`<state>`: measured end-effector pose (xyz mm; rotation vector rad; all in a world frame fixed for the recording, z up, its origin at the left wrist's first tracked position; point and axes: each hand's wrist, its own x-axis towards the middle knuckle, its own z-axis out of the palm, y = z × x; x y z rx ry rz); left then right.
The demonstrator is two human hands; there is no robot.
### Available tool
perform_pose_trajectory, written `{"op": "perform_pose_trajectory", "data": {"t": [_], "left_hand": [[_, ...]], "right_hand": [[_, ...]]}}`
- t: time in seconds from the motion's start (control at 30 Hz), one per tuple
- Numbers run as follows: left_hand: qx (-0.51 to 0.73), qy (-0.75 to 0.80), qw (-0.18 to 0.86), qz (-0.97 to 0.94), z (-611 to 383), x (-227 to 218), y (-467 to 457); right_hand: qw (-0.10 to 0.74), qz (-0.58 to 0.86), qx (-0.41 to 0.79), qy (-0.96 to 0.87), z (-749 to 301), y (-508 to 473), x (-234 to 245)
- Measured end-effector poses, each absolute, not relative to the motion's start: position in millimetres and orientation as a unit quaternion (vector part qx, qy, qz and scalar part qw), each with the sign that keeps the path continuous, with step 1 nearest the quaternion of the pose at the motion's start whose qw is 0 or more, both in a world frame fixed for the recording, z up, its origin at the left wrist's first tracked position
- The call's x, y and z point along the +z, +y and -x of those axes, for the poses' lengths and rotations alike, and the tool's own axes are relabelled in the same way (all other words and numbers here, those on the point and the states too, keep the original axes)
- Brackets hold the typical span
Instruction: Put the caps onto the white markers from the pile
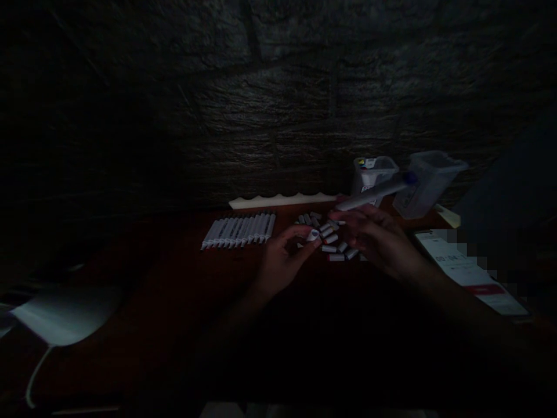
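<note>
My left hand (pixel 285 255) pinches a small white marker cap (pixel 313 234), its open end turned up towards me. In my right hand (pixel 378 232) is a white marker (pixel 369 194), held at a slant, with a blue end (pixel 409 178) up and to the right. Its lower end is partly hidden by my fingers. Several loose marker caps (pixel 336 257) lie scattered on the dark table between and beyond my hands. Left of them, a row of white markers (pixel 241 229) lies side by side.
Two clear plastic containers (pixel 429 183) stand at the back right by the stone-patterned wall (pixel 296 104). A pale wavy-edged strip (pixel 282 201) lies along the wall. On the right rests a phone (pixel 472 273) with a lit screen. A white object with a cord (pixel 65 316) sits at the left.
</note>
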<state>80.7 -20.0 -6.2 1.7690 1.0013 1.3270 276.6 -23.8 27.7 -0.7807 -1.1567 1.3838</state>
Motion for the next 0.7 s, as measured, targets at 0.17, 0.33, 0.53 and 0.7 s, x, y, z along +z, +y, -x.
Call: {"op": "perform_pose_trajectory", "data": {"t": [0.17,0.33,0.53,0.7], "left_hand": [[0.497,0.372,0.377,-0.687,-80,-14,-17],[0.472,0.367,0.393,-0.698,-80,-18,-17],[0.465,0.386,0.362,-0.709,-81,-17,-19],[0.462,0.38,0.361,-0.716,-80,-12,-20]], "right_hand": [[0.584,0.406,0.47,-0.523,-273,-24,25],[0.598,0.42,0.354,-0.583,-271,-28,24],[0.564,0.419,0.287,-0.652,-270,-27,13],[0.537,0.411,0.229,-0.7,-268,-29,12]]}}
